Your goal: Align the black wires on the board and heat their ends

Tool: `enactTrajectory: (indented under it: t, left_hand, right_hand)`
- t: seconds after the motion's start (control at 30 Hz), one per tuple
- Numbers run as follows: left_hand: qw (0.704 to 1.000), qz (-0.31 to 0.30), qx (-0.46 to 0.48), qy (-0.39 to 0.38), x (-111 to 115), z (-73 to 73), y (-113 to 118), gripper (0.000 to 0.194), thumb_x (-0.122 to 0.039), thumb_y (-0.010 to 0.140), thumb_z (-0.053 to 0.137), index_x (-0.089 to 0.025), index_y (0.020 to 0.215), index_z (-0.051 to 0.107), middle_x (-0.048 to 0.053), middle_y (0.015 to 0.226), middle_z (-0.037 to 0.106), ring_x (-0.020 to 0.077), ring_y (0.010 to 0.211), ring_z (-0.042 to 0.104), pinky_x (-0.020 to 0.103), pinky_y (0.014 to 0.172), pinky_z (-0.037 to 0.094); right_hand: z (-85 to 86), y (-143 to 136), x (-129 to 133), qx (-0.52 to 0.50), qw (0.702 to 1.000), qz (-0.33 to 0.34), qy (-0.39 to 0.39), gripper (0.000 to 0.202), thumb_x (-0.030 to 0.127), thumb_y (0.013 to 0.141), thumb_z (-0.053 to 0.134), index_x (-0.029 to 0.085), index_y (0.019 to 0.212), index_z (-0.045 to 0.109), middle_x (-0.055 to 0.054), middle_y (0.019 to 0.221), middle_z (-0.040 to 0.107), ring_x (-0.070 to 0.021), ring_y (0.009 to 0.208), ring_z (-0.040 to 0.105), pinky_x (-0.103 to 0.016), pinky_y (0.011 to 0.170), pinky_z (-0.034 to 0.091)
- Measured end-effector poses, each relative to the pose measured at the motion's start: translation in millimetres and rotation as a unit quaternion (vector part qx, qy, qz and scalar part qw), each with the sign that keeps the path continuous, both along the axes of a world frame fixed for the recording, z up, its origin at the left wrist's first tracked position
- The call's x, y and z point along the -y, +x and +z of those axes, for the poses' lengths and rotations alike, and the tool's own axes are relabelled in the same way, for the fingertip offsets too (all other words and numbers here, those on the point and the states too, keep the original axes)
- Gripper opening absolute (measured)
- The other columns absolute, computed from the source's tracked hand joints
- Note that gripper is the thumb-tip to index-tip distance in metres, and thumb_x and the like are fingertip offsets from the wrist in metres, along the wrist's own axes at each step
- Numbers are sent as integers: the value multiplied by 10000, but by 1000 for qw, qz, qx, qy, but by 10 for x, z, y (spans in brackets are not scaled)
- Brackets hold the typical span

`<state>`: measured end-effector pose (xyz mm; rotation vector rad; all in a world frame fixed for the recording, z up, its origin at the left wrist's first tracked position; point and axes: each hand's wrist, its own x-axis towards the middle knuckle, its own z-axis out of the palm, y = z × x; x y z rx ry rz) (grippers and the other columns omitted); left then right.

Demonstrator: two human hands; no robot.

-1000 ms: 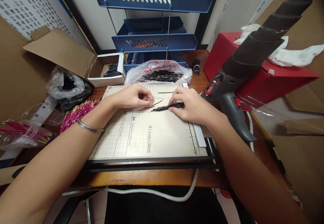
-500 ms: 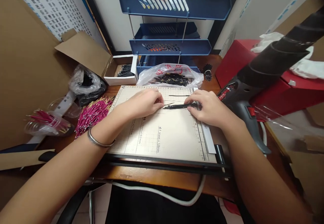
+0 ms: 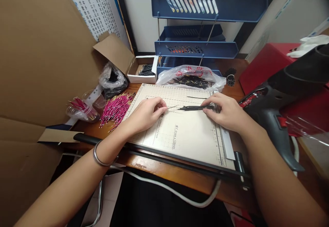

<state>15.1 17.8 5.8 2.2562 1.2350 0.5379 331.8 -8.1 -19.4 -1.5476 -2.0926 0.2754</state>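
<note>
My left hand (image 3: pixel 151 112) pinches the end of a thin dark piece (image 3: pixel 172 107) over the cream cutting board (image 3: pixel 192 131). To its right, my right hand (image 3: pixel 226 112) has its fingers closed on the right end of a bundle of black strips (image 3: pixel 190 108), which lies on the board and points left. One separate black strip (image 3: pixel 196 97) rests on the board just beyond the bundle. A small gap parts the thin piece from the bundle.
Magenta pieces (image 3: pixel 117 109) are heaped left of the board. Behind it are a plastic bag of dark pieces (image 3: pixel 192 79), an open white box (image 3: pixel 142 79) and a blue rack (image 3: pixel 208 6). A black heat gun (image 3: pixel 275 114) stands right; the cutter's handle (image 3: pixel 87 138) sits front left.
The view has swung left, so the scene sits further right. My left hand has drawn away from the bundle to the left, with the thin piece in its fingers. My right hand stays at the bundle.
</note>
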Motion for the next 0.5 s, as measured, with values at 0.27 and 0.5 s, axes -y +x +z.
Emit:
enactTrajectory:
  t: [0.27,0.5]
  left_hand:
    - [995,31,95,-9,135,-3,-6,167,-213,929,639,-171,972,795,40,929,810,157,758,666,291,730,515]
    - [982,164,97,4,377,324,-424,273,-456,885,764,-206,949,852,45,954,844,197,824,719,311,767,556]
  right_hand:
    - [-11,101,-24,-6,1000,-12,-4,240,395,840,651,242,939,807,-72,879,691,-214,716,580,-408,760,478]
    - [-47,131,-30,-15,1000,-6,6,194,374,847,665,258,932,796,-78,890,704,-241,758,619,-422,767,501]
